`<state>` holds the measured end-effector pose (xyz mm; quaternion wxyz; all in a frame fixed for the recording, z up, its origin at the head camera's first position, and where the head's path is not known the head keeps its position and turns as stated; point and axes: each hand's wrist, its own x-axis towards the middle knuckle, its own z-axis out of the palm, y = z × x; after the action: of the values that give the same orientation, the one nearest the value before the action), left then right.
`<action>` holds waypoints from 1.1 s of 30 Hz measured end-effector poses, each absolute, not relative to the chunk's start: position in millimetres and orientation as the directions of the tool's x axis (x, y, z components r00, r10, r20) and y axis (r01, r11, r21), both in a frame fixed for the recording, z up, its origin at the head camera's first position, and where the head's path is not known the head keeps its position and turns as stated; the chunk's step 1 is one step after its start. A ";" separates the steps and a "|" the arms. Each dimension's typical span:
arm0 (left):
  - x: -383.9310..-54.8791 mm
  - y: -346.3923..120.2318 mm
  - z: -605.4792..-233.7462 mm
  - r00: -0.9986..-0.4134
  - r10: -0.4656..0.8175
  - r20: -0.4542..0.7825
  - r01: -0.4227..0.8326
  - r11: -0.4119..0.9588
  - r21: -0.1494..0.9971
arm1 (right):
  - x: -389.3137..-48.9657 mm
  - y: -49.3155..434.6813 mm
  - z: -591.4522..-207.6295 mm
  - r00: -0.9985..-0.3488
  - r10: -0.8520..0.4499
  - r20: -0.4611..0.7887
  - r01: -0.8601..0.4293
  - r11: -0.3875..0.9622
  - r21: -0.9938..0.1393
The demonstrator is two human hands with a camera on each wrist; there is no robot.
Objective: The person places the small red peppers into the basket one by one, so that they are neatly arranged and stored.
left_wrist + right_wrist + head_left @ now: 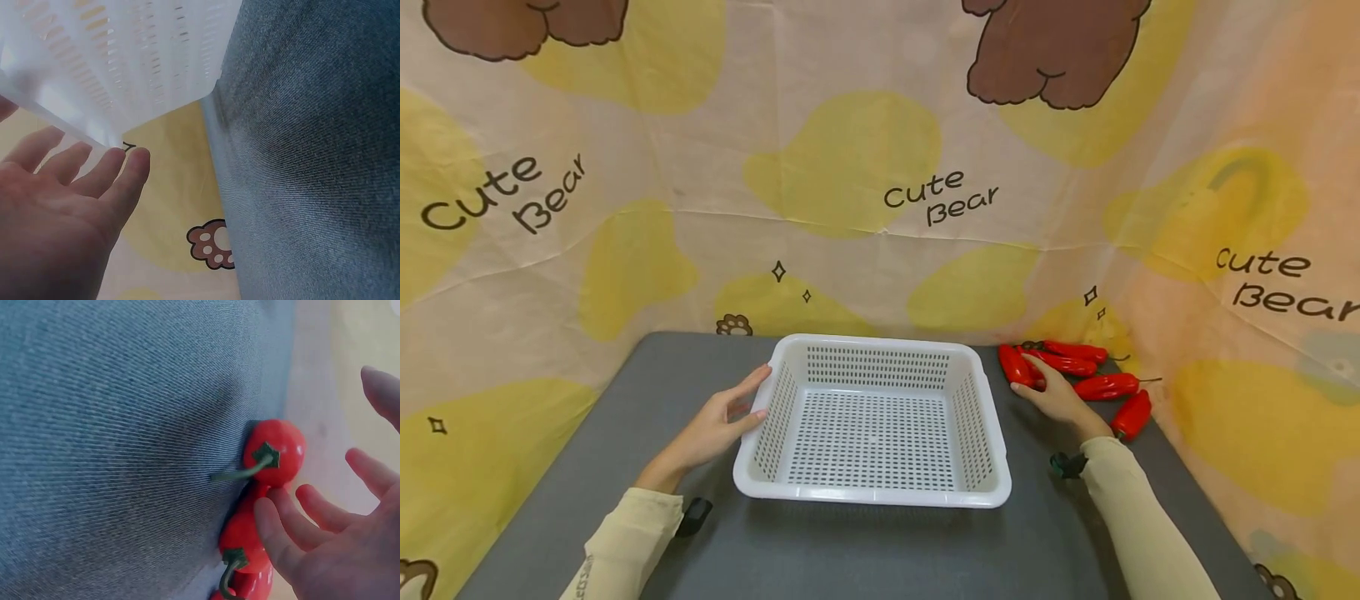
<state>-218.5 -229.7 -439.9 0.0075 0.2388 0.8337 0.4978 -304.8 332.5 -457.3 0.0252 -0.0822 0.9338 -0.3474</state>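
Observation:
A white plastic basket (872, 497) with slotted walls and floor stands in the middle of the table, with nothing inside. My left hand (711, 425) is at its left rim, fingers and thumb spread and fairly straight. In the left wrist view, the fingertips of that hand (69, 206) meet the basket's edge (69, 128). To the right of the basket, my right hand (1060, 400) reaches over a red chili pepper (1011, 365), its thumb and fingers apart around it. The right wrist view shows this hand (350, 537) with extended fingers beside red peppers (284, 450) with green stems.
Several more red peppers (1107, 387) lie at the right back of the grey table (865, 550), near its right edge. A cloth curtain (850, 275) with bear prints and yellow patches hangs behind and on both sides.

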 end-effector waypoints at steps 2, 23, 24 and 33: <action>-218.0 -230.0 -439.5 -0.887 0.408 0.216 0.384 0.392 0.836 | -305.3 332.0 -456.5 -0.982 -0.190 0.011 -0.151 0.742 -0.654; -219.8 -230.9 -444.4 -0.882 0.421 0.213 0.380 0.366 0.850 | -320.7 328.5 -452.9 -0.937 -0.346 -0.040 -0.230 0.700 -0.677; -219.8 -230.9 -444.7 -0.883 0.420 0.212 0.379 0.366 0.850 | -321.7 328.3 -453.8 -0.939 -0.341 -0.038 -0.230 0.706 -0.670; -218.5 -230.1 -445.3 -0.880 0.422 0.220 0.384 0.358 0.851 | -334.9 325.6 -471.2 -0.930 -0.362 0.067 -0.333 0.749 -0.573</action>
<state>-218.5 -230.1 -445.3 0.0182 0.2445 0.8240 0.5109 -334.9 325.6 -471.2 0.0243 -0.1859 0.9348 -0.3015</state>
